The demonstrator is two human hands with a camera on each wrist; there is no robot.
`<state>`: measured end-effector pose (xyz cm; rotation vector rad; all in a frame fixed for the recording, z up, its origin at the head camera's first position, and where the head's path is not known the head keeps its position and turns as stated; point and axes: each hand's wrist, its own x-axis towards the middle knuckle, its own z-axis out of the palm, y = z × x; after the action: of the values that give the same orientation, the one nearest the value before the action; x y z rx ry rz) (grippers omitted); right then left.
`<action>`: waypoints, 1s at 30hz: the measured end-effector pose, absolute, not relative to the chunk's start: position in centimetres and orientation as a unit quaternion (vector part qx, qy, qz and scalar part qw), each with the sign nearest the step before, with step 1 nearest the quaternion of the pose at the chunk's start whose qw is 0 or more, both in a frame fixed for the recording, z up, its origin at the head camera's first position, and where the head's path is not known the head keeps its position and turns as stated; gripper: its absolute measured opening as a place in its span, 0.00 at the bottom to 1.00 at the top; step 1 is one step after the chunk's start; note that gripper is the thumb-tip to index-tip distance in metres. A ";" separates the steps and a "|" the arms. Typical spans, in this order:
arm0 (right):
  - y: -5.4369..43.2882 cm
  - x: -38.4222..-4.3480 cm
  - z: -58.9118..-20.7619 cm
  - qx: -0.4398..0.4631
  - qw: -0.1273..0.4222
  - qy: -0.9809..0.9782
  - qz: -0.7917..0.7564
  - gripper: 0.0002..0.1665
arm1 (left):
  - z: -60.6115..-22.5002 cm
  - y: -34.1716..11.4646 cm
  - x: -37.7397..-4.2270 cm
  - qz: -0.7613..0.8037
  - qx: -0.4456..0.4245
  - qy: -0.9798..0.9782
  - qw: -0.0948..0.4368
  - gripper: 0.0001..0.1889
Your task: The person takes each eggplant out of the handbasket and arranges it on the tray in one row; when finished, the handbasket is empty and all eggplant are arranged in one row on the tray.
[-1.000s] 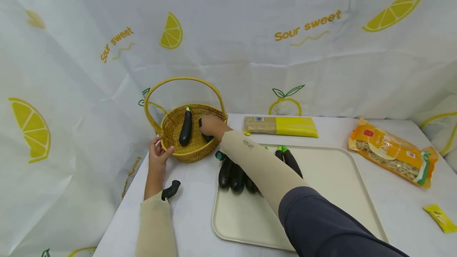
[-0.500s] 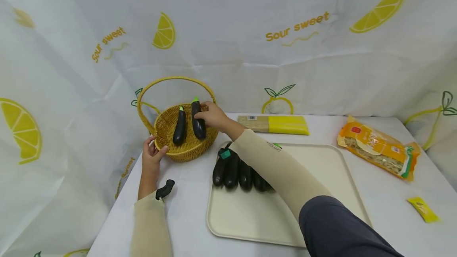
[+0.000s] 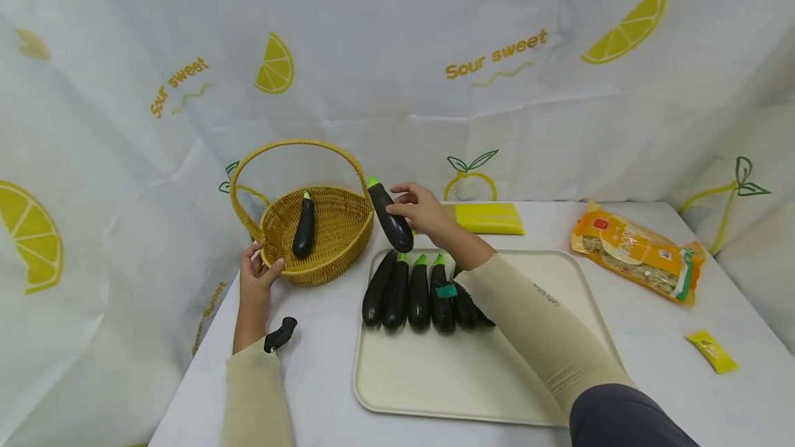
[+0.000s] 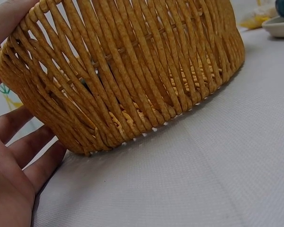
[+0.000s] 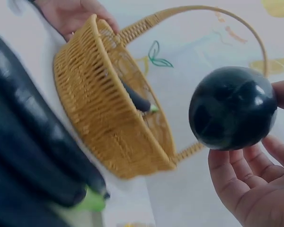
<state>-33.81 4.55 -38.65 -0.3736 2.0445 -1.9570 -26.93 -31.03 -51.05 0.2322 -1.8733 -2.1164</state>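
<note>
My right hand [image 3: 425,214] holds an eggplant [image 3: 390,218] with a green stem in the air, between the wicker basket [image 3: 319,274] and the tray [image 3: 435,378]. In the right wrist view, the rounded end of this eggplant faces the camera, pinched between thumb and fingers. One eggplant [image 3: 304,227] lies inside the basket. My left hand [image 3: 254,285] grips the basket's left side, thumb at the rim; the left wrist view shows its fingers [image 4: 31,142] against the outer wall. Several eggplants [image 3: 419,299] lie side by side along the tray's left part, some partly behind the right forearm.
Behind the tray lies a yellow packet [image 3: 489,218]. An orange bag [image 3: 636,254] rests at the back right, with a small yellow packet [image 3: 711,352] in front of it. The basket's tall handle [image 3: 298,142] arches above it. A lemon-printed white sheet hangs behind.
My right hand has lifted an eggplant out of the basket and carried it right, over the tray's back left corner. The left hand has stayed at the basket's rim.
</note>
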 end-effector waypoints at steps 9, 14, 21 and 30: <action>11.8 -31.2 -40.7 -0.087 0.125 0.707 -0.690 0.31 | -50.4 -31.0 -26.8 -0.735 0.091 -0.656 0.143 0.32; 15.7 -29.6 -41.5 -0.068 0.105 0.740 -0.660 0.32 | -49.5 -30.9 -26.5 -0.736 0.095 -0.657 0.134 0.32; 19.9 -27.8 -43.3 -0.017 0.100 0.781 -0.616 0.36 | -50.3 -31.4 -27.0 -0.731 0.095 -0.659 0.146 0.32; 23.3 -24.9 -46.7 0.023 0.110 0.789 -0.604 0.37 | -50.7 -30.9 -26.8 -0.749 0.098 -0.638 0.150 0.32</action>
<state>-24.91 23.30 -46.73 0.0688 2.3194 -1.7755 -26.79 -30.88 -50.65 0.2818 -1.8329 -2.1512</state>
